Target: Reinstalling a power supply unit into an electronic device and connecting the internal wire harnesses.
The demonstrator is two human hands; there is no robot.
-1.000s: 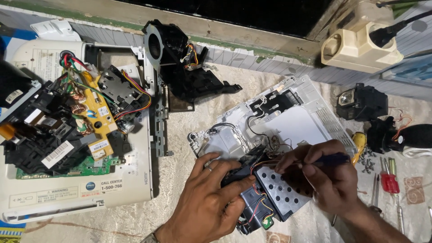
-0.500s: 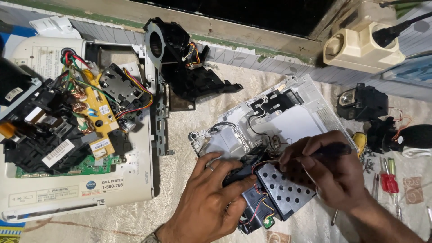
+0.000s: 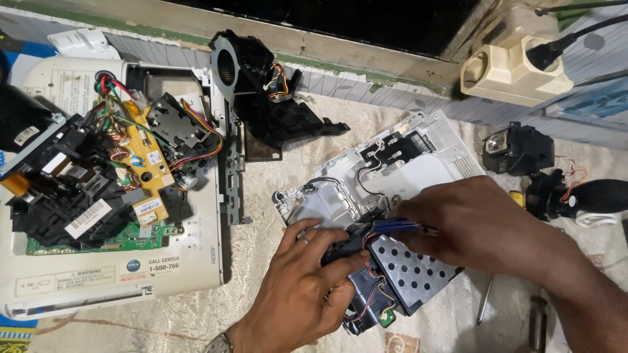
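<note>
My left hand point(image 3: 301, 287) grips a dark module with a perforated metal plate point(image 3: 409, 271) and coloured wires, holding it steady on the cloth. My right hand point(image 3: 481, 225) holds a blue-handled screwdriver point(image 3: 392, 226), its shaft pointing left at the top of the module between my hands. The module lies on the near edge of a white plastic housing cover point(image 3: 418, 163).
An opened white device point(image 3: 118, 196) with a yellow board, green board and wire bundles fills the left. A black fan assembly point(image 3: 261, 91) sits at the top centre. A cream power adapter point(image 3: 510, 68) and black lens parts point(image 3: 523, 153) are on the right. Loose tools point(image 3: 487, 301) lie at the lower right.
My right hand has shifted left and lower over the module, bringing the screwdriver flatter against its top. The left hand keeps its grip in about the same place.
</note>
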